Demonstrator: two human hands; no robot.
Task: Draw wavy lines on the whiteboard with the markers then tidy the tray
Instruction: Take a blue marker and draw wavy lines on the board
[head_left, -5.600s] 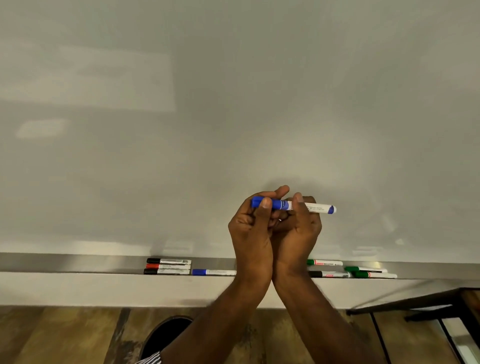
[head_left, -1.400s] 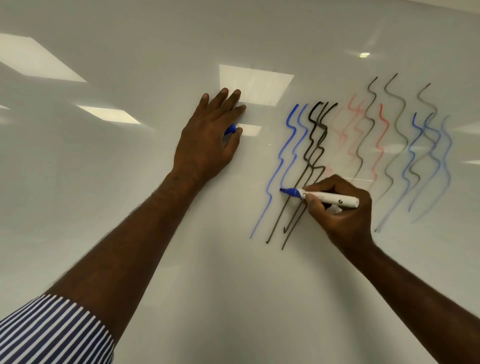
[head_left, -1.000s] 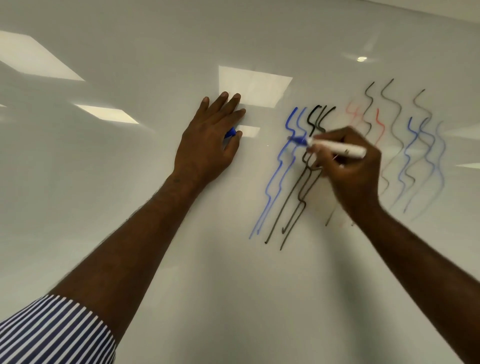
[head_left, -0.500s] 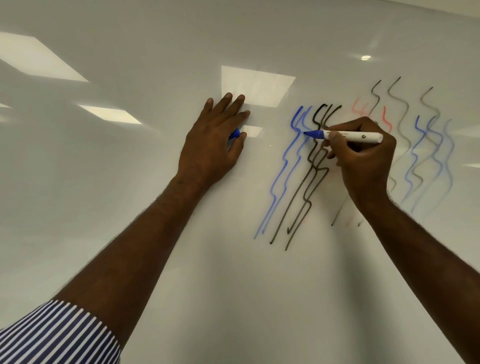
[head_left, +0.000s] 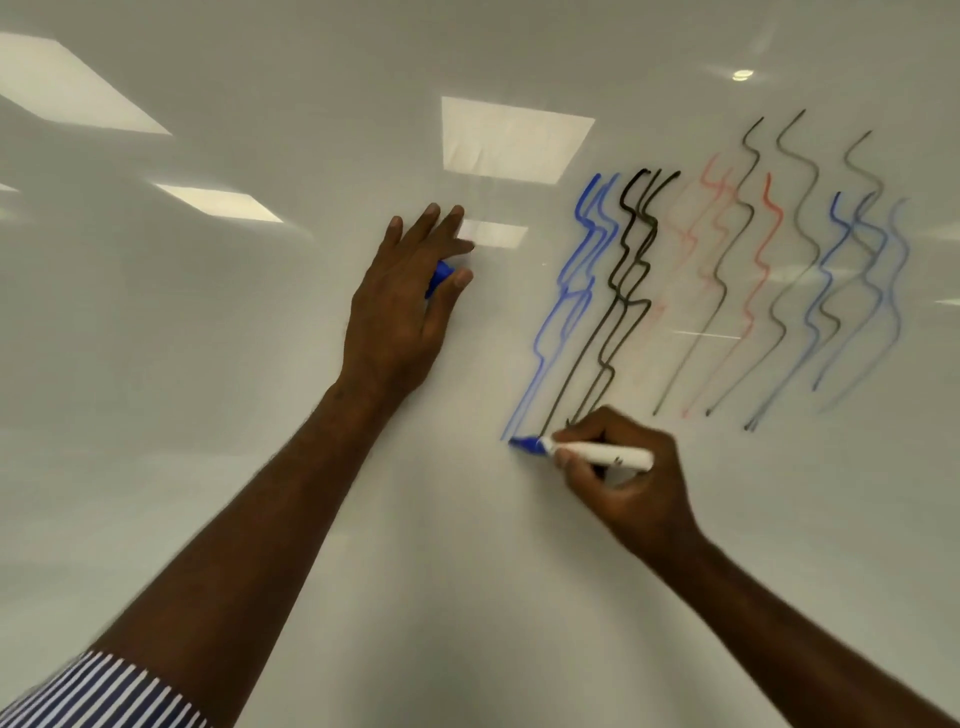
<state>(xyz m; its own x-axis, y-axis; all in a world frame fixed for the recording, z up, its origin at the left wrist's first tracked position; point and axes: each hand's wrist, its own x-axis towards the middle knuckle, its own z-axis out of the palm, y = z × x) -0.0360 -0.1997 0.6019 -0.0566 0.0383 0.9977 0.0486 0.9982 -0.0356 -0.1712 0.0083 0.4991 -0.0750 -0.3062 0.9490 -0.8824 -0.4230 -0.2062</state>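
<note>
You are in the drawing step. Your right hand (head_left: 631, 480) pinches the blue marker (head_left: 582, 451) between thumb and curled fingers, its tip touching the whiteboard (head_left: 208, 364) at the foot of the blue wavy lines (head_left: 566, 312). Your left hand (head_left: 402, 312) lies flat on the board, fingers straight and close together, with the blue cap (head_left: 439, 275) tucked beneath. Judged next: lift the tip, then recap. The tray is out of view.
</note>
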